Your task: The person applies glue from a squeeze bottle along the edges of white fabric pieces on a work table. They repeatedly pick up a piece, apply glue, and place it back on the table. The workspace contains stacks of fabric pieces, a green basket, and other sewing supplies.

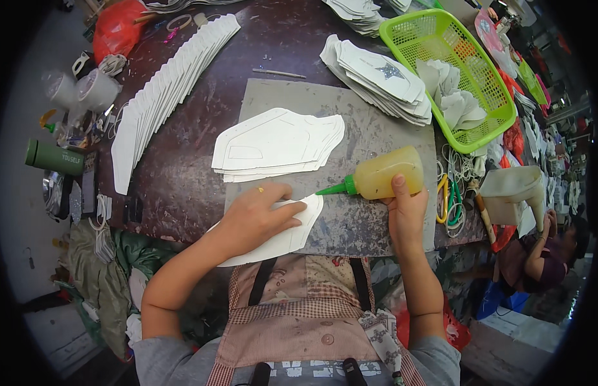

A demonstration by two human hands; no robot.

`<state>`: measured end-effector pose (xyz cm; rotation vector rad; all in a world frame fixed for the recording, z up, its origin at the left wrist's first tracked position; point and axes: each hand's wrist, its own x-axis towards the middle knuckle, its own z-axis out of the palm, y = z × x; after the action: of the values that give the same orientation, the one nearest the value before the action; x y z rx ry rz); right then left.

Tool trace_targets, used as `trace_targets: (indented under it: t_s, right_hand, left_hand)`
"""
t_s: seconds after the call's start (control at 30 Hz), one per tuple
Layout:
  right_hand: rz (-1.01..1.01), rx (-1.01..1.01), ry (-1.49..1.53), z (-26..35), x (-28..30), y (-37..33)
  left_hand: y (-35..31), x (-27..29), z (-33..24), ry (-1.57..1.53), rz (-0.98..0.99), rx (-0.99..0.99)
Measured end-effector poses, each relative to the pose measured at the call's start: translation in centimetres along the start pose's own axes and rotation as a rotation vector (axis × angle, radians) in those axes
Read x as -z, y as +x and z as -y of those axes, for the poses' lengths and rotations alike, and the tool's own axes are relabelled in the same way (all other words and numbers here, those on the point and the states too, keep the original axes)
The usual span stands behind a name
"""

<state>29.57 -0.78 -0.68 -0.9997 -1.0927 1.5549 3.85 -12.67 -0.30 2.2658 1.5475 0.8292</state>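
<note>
Between seven and eight o'clock on the gray board (369,231), the left hand (263,219) lays bent fingers over a white piece (299,237) — whether its thumb pinches beneath, I cannot tell. At the piece's two o'clock, the right hand (407,209) grasps a squeeze bottle (392,170) of yellowish liquid, its green nozzle (334,188) at the piece's upper edge. Too hard a squeeze could flood that edge; a slack left hand could let the piece skid — and drips could mark the white stack (279,138) at twelve o'clock.
</note>
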Motion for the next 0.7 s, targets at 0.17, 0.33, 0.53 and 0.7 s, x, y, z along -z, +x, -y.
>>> trace_targets:
  t_s: [0.17, 0.33, 0.53, 0.7]
  right_hand:
    - [-0.03, -0.007, -0.027, 0.0, 0.6, -0.5]
    - [-0.035, 0.014, -0.152, -0.5, 1.3, -4.1]
    - [-0.093, -0.003, -0.107, -0.7, 1.1, -4.2]
    - [-0.025, 0.011, -0.258, -0.7, 1.0, -6.6]
  left_hand:
    - [0.0, 0.0, 0.0, 0.006, -0.01, -0.012]
    - [-0.1, -0.1, 0.1, 0.01, 0.001, -0.009]
    - [-0.2, 0.0, 0.0, 0.021, -0.011, -0.019]
    - [-0.2, -0.1, 0.0, 0.013, -0.017, -0.017]
